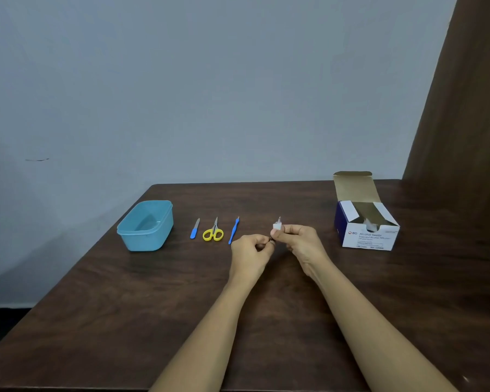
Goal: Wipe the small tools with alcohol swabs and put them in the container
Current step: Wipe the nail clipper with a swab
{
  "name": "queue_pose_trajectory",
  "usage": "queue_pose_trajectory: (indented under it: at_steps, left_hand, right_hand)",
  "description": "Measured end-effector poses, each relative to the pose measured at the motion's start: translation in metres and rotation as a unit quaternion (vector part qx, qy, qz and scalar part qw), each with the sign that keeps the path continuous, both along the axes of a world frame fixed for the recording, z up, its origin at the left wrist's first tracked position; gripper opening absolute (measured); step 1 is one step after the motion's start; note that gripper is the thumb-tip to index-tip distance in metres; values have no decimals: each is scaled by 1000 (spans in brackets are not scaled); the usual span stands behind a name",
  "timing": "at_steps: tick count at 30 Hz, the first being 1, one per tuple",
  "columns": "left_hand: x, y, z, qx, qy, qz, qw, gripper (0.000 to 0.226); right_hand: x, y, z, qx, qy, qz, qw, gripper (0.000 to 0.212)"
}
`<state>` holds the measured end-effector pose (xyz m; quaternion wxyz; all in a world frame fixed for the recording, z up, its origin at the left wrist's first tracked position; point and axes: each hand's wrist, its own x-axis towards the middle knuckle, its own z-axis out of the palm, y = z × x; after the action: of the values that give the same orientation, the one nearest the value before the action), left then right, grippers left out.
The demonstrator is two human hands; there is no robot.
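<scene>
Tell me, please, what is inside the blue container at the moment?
The blue container looks empty: only its bare floor shows, and none of the tools has gone in yet. Its near wall hides the front strip of the floor, so anything small lying there cannot be seen.

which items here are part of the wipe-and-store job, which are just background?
Job: thin metal tool in left hand; swab in right hand; file, scissors, blue pusher waiting; tub; swab box.

Background: table, wall, curtain.
</scene>
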<state>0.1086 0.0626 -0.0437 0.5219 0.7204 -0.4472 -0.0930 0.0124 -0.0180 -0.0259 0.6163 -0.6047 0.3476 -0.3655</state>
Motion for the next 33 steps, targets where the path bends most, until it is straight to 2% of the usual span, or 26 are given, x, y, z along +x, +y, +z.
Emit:
queue_pose_trajectory:
  at_steps: [6, 18, 24, 29, 33]
  left_hand:
    - [-2, -1, -2, -4, -3, -16, 1000, 15]
    - [-5, -8, -3, -14, 18, -28, 999, 15]
    - [-5, -8, -4, -18, 11, -32, 999, 14]
    - [-4, -7, -3, -17, 16, -28, 999, 14]
    - [-4, -8, -5, -13, 27, -34, 999, 14]
  right_hand:
    - [-1, 4, 1, 1, -1, -43, 999, 16]
    - [6, -9, -5, 148, -91, -99, 980, 14]
    - [5, -15, -5, 193, -132, -65, 970, 12]
    - [2, -20, -3, 234, -158, -38, 959, 2]
    - [0, -20, -2, 250, -157, -54, 954, 19]
